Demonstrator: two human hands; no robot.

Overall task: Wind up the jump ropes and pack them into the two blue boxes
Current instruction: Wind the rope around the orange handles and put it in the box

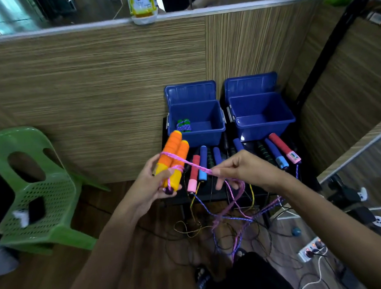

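Black table (210,195) (cords dangling), seemingly wood-panel walls (96,82).

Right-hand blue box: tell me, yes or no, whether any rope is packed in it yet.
No: the right-hand blue box shows only its bare floor, while the one wound green-handled rope lies in the left blue box.

Glossy plastic blue boxes (262,118), ribbed foam orange handles (174,153), braided pink rope (199,166).

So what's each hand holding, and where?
Left hand grips the two orange handles near their lower ends; right hand pinches the pink rope beside them.
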